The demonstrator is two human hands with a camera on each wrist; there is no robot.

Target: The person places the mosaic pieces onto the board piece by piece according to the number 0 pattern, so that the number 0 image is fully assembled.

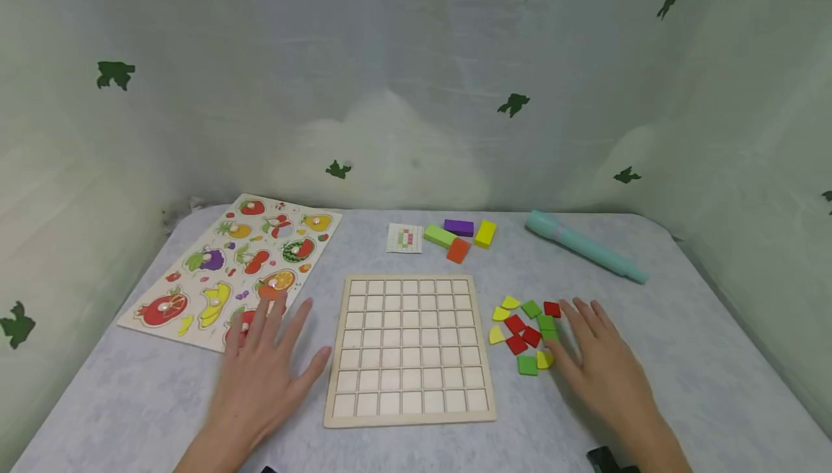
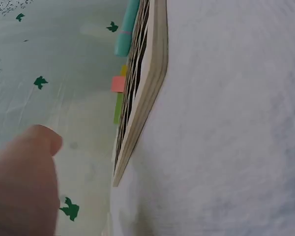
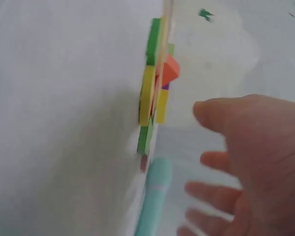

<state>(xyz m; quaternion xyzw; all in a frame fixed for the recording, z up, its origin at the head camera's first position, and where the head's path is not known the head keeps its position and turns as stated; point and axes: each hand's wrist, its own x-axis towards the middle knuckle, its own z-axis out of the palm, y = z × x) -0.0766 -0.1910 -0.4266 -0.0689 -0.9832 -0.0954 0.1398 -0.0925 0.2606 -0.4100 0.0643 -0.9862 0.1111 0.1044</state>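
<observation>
A square wooden grid board (image 1: 412,349) with pale cells lies flat between the two hands. To its left is the left hand (image 1: 260,379), fingers straight and spread, with fingertips overlapping the lower edge of a fruit puzzle board (image 1: 195,281); nothing is in its grasp. The right hand (image 1: 601,368) has extended fingers and holds nothing; its thumb and fingertips are beside a loose group of small tiles. Among these are red tiles (image 1: 515,324), green tiles (image 1: 527,365) and yellow rounded tiles (image 1: 497,334). In the right wrist view, a yellow tile (image 3: 147,96) stands out near the thumb.
Behind the grid board lie a small pattern card (image 1: 404,238) and blocks in green (image 1: 440,235), purple (image 1: 458,227), orange (image 1: 458,250) and yellow (image 1: 484,234). A teal tube-shaped object (image 1: 585,247) rests at the back right. Patterned curtains (image 1: 416,97) enclose the table.
</observation>
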